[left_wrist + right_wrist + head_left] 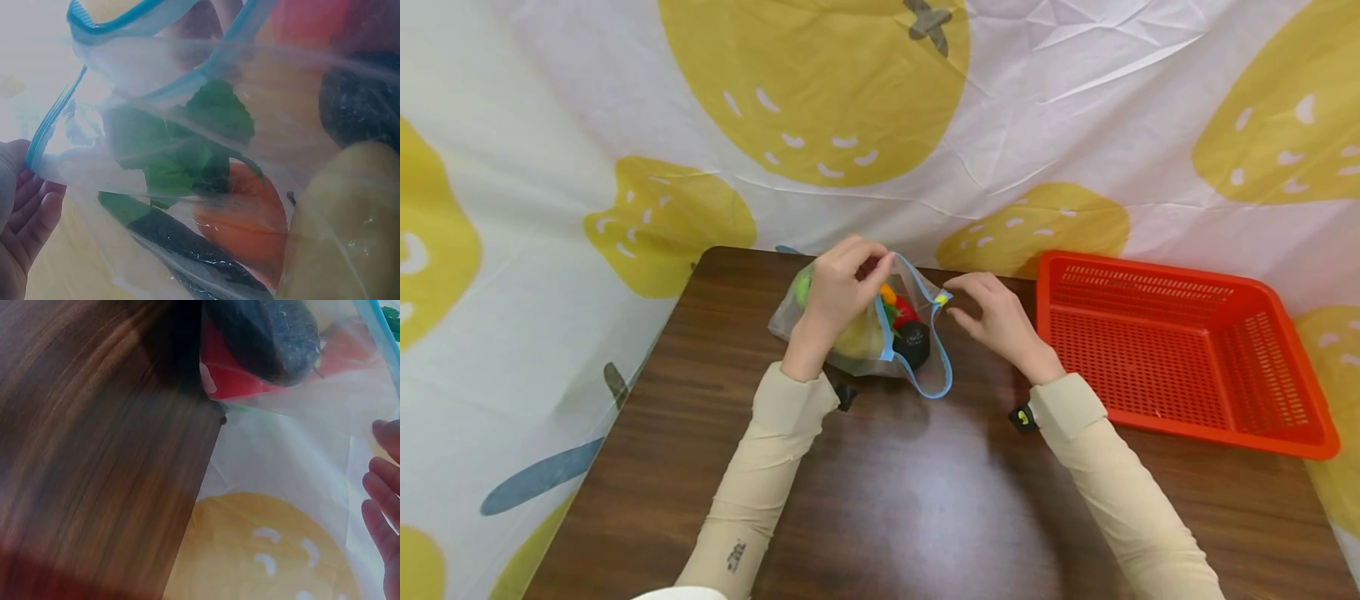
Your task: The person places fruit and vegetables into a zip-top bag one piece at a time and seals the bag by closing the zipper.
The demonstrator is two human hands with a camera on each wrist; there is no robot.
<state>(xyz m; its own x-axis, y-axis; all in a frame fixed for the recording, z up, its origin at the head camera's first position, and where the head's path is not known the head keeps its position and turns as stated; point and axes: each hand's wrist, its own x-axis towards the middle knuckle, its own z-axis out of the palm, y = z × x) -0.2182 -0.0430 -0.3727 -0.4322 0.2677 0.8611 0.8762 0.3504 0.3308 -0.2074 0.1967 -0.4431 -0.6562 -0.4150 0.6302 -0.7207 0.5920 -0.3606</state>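
A clear zip bag [865, 364] with a blue zip edge and a yellow slider [942, 298] lies on the table, its mouth gaping toward the right. My left hand [842, 287] pinches the upper edge of its mouth between thumb and fingers. My right hand [996, 321] hovers beside the slider, fingers apart and relaxed, with no grip on the bag visible. Inside are a dark avocado-like piece [912, 343], a red piece [905, 312], green leaves [181, 144], an orange piece [247, 219], a long dark green piece [187, 250] and a yellowish piece [350, 219].
A red perforated plastic basket [1213, 437] stands at the right of the brown wooden table [880, 500]. Behind the table hangs a white cloth [1000, 150] printed with yellow fruit.
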